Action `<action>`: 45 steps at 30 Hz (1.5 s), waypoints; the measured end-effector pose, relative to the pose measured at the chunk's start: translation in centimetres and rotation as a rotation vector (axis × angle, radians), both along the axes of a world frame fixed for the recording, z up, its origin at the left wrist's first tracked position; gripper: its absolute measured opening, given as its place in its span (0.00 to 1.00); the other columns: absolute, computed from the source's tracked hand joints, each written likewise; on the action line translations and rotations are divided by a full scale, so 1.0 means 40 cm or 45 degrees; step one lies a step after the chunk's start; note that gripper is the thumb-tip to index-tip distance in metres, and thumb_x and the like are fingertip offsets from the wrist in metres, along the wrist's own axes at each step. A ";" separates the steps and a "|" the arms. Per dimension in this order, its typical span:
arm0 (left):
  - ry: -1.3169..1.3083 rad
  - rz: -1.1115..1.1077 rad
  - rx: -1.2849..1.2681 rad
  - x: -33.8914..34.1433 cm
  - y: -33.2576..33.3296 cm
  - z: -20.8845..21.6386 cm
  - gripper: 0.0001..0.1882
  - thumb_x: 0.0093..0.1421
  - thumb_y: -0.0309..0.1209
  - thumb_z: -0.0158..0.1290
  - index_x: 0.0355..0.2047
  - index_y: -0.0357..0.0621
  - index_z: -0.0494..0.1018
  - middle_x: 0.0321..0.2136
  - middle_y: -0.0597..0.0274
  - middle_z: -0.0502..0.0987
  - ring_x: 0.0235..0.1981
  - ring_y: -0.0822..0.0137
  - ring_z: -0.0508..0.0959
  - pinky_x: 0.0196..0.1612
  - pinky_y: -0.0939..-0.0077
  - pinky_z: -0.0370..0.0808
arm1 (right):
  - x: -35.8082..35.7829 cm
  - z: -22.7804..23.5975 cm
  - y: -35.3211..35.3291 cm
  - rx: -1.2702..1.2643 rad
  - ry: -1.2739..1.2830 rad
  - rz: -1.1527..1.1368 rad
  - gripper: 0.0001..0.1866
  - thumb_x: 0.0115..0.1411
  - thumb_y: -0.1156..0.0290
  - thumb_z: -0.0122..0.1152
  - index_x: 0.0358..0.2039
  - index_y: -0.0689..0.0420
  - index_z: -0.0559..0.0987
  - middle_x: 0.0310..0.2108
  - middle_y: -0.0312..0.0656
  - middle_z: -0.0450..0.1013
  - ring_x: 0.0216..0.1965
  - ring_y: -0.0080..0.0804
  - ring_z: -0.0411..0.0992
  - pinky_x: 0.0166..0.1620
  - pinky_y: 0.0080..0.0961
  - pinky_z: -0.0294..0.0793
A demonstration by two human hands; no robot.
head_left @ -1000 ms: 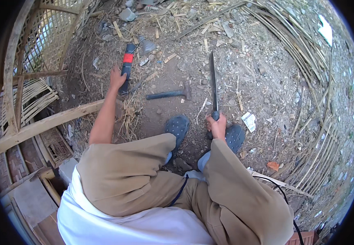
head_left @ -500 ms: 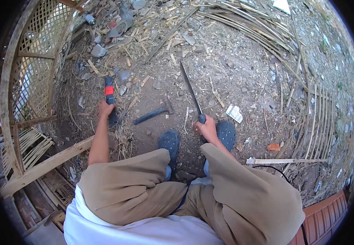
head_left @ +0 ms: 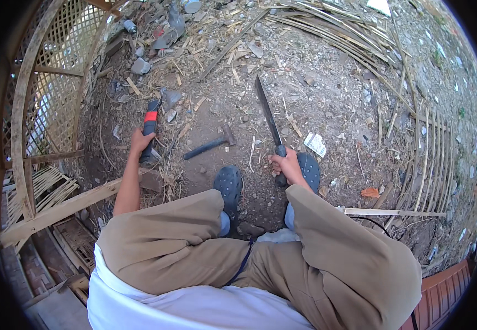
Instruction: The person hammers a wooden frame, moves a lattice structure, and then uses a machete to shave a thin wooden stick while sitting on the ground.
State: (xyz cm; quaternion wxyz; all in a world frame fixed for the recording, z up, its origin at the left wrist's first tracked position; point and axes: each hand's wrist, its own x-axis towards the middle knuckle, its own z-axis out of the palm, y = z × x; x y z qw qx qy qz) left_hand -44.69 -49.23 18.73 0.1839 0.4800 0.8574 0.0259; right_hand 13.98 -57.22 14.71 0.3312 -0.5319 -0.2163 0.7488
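My right hand [head_left: 287,165] is closed around the black handle of a machete [head_left: 269,115]. Its long dark blade points up and away, clear of the ground, and the handle's butt shows below my fist. To the left, my left hand [head_left: 141,142] grips a long black tube-like thing with a red band [head_left: 150,116]. It leans with its far end to the right; I cannot make out its kind for certain. Between the two hands a hammer [head_left: 211,147] lies on the dirt, its dark handle toward the left and its rusty head toward the right.
My clogs [head_left: 228,188] stand near the middle. A wooden lattice frame [head_left: 57,113] rises at the left, joined to a plank [head_left: 79,212]. Split bamboo strips [head_left: 337,36] lie at the far right, a slatted bamboo panel [head_left: 434,162] nearer. Wood chips, stones and litter cover the ground.
The machete and my right hand have shifted slightly right, and more of the handle's butt shows. The black thing in my left hand has tilted to the right. The view has shifted a little.
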 end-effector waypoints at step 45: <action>0.375 -1.558 -0.556 0.656 0.785 -0.047 0.36 0.58 0.33 0.61 0.65 0.39 0.62 0.55 0.35 0.72 0.60 0.39 0.75 0.61 0.47 0.75 | 0.012 -0.087 -0.010 0.056 -0.147 0.253 0.12 0.61 0.73 0.69 0.29 0.59 0.72 0.16 0.35 0.69 0.15 0.25 0.69 0.21 0.30 0.66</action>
